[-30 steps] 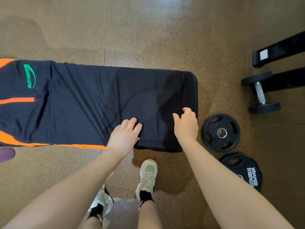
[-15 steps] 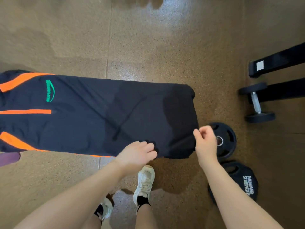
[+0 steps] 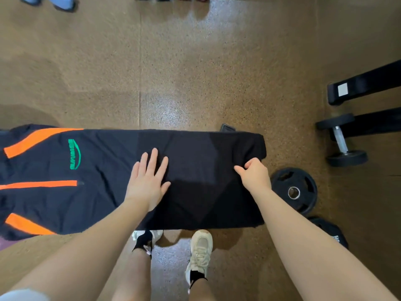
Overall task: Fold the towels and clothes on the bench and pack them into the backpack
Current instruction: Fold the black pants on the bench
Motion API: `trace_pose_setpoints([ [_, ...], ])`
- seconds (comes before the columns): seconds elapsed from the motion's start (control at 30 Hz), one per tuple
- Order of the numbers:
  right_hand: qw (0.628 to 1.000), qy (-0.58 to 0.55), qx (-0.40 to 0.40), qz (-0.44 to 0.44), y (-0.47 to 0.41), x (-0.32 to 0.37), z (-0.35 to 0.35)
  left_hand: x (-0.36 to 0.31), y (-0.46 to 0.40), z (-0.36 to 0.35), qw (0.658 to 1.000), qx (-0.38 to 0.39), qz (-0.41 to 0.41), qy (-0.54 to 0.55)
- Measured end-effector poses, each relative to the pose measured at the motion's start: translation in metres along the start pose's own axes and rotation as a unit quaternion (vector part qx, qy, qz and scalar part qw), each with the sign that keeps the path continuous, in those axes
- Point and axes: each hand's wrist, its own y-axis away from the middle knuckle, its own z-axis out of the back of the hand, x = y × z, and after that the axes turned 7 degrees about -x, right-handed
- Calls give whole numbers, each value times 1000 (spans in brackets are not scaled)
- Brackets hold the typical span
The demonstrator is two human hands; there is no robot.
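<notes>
A dark garment with orange stripes [image 3: 91,183] lies spread flat along the bench, at 9 o'clock to the middle of the view. It hides the bench all the way, so the bench top cannot be seen. Only a small dark bit [image 3: 226,128] pokes out behind the cloth at 1 o'clock, and what it is cannot be told.

A moment ago both hands were bunched up at the near edge of the cloth. Now the left hand [image 3: 148,181] has moved up onto the middle of the cloth and lies flat, fingers straight and spread, pressing it down. The right hand [image 3: 255,175] has moved to the right end, at 3 o'clock. Its fingers are curled and it pinches the cloth there. This looks like the start of a fold: one hand holds the cloth in place, and the other is ready to bring the end over.

The left end of the garment runs off the picture at 9 o'clock, so its full shape is not clear. The green logo [image 3: 74,154] is too small to read. No backpack shows, and no towels.

On the floor at 3 o'clock sit a weight plate [image 3: 294,191] and a dumbbell [image 3: 341,141]. A second plate [image 3: 329,233] at 4 o'clock is partly hidden by the right arm.
</notes>
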Motion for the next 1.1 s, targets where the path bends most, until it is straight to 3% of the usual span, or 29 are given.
trace_pose_setpoints([
  [0.13, 978, 192, -81, 16, 22, 31, 0, 37, -12, 17, 995, -8, -88, 55],
  [0.23, 973, 146, -54, 169, 49, 88, -21, 74, -25, 46, 986, 17, -50, 160],
  [0.33, 948, 83, 24, 307, 66, 165, -65, 128, -42, 66, 982, -30, -46, 178],
  [0.4, 931, 70, 58, 353, 68, 214, -95, 165, -56, 73, 980, -56, -28, 187],
  [0.53, 899, 111, 77, 417, 50, 276, -138, 219, -88, 75, 982, -36, 19, 185],
  [0.7, 886, 175, 119, 413, 4, 297, -182, 265, -137, 44, 975, 49, 111, 189],
  [0.87, 875, 218, 163, 400, -30, 303, -225, 295, -189, 7, 947, 247, 168, 115],
  [1.0, 886, 228, 243, 321, -46, 309, -253, 306, -205, -10, 897, 395, 182, 84],
  [1.1, 898, 233, 274, 254, -53, 311, -264, 306, -209, -9, 879, 397, 225, 139],
])
